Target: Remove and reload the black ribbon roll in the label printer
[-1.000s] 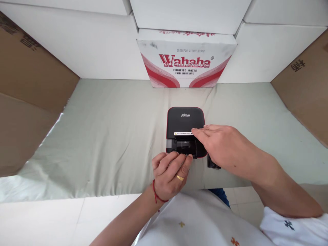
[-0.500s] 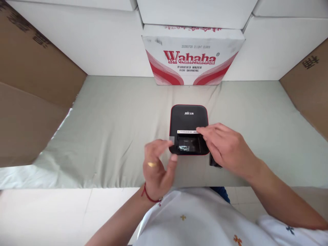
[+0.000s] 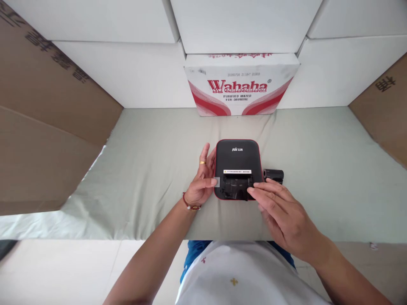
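A small black device with a red rim [image 3: 238, 159] lies on the pale green cloth [image 3: 152, 169]. It carries a white label strip and an open recess at its near end. My left hand [image 3: 201, 184] rests against its left side, fingers stretched along the edge and thumb near a grey tab. My right hand [image 3: 282, 216] lies flat with its fingertips touching the device's near right corner, by the recess. A small black cylindrical part [image 3: 273, 174] sits on the cloth just right of the device, beyond my right fingers.
A white and red "Wahaha" water carton [image 3: 240, 87] stands at the back, among stacked white boxes [image 3: 127, 72]. Brown cardboard boxes [image 3: 47, 123] wall in the left side, and another [image 3: 384, 110] the right. The table's front edge [image 3: 95, 239] runs near my body.
My left hand left the recess, lifted, then settled against the device's left side. My right hand slid back from the label to the near right corner, uncovering the black cylindrical part.
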`<state>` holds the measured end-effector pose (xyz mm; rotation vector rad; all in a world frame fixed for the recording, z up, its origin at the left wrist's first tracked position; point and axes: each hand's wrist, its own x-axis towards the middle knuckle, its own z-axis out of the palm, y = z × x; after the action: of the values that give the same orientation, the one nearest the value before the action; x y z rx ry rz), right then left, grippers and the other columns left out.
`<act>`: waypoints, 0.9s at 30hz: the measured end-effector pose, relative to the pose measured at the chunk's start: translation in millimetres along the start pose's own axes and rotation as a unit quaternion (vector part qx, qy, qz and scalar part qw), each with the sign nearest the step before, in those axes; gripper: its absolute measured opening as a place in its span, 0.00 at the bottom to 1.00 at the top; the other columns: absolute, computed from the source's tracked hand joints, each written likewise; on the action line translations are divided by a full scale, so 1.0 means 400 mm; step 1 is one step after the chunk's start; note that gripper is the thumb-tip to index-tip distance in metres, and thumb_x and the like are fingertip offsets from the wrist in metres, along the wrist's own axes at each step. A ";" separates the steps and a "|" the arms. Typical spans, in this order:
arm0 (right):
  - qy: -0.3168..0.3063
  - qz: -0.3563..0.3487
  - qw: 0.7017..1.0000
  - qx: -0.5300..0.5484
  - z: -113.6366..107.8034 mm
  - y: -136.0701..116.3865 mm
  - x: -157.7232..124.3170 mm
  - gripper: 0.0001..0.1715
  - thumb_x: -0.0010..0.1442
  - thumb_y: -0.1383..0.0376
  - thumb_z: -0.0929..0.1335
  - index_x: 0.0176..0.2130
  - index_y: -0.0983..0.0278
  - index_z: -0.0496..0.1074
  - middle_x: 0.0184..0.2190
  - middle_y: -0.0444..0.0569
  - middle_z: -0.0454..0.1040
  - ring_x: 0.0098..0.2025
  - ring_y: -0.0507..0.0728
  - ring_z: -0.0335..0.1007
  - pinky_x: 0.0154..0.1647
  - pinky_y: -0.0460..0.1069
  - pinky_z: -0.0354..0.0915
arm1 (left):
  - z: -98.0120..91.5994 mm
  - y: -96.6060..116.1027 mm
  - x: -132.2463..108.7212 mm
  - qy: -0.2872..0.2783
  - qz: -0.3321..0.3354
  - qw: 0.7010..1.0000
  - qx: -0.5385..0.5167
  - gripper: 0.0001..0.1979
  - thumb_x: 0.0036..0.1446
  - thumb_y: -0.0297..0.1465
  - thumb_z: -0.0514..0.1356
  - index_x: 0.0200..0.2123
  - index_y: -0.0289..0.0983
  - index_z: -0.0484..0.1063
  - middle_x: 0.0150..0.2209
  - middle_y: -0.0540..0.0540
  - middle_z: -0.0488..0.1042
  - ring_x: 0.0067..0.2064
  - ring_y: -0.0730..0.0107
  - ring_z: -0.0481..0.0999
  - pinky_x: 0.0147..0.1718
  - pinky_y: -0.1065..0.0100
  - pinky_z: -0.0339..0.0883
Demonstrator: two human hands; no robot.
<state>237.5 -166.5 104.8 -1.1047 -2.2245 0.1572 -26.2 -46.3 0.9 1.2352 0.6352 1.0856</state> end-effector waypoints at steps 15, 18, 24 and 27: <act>-0.036 0.063 0.994 0.078 -0.005 0.032 0.131 0.15 0.84 0.63 0.68 0.51 0.62 0.86 0.59 0.58 0.89 0.59 0.61 0.87 0.62 0.57 0.82 | -0.001 -0.044 -0.006 -0.002 0.023 0.999 0.023 0.52 0.61 0.57 0.74 0.82 0.60 0.57 0.87 0.44 0.58 0.85 0.44 0.63 0.79 0.40 0.69; -0.114 0.153 0.981 0.027 -0.006 0.073 0.220 0.17 0.83 0.64 0.66 0.57 0.63 0.86 0.63 0.58 0.87 0.62 0.63 0.87 0.65 0.58 0.79 | -0.006 -0.052 -0.005 0.013 0.019 1.000 0.011 0.52 0.58 0.55 0.76 0.81 0.59 0.60 0.86 0.44 0.61 0.85 0.43 0.63 0.80 0.41 0.67; -0.360 0.234 0.880 -0.205 0.051 0.071 0.366 0.16 0.74 0.70 0.69 0.55 0.62 0.86 0.60 0.62 0.88 0.52 0.70 0.89 0.47 0.58 0.78 | -0.009 -0.053 -0.002 0.000 0.013 1.000 0.018 0.51 0.59 0.56 0.75 0.80 0.57 0.60 0.87 0.44 0.58 0.87 0.43 0.60 0.80 0.42 0.66; -0.369 0.240 0.872 -0.216 0.071 0.059 0.385 0.16 0.71 0.74 0.69 0.48 0.64 0.86 0.54 0.65 0.89 0.52 0.71 0.89 0.45 0.56 0.76 | -0.005 -0.050 -0.001 -0.002 0.005 1.000 -0.004 0.51 0.58 0.56 0.77 0.79 0.56 0.62 0.87 0.43 0.58 0.87 0.42 0.58 0.81 0.42 0.63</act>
<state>168.8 -31.2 149.6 -2.1286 -2.6517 0.3500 -22.1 -45.1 -18.6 1.2341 0.6213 1.0934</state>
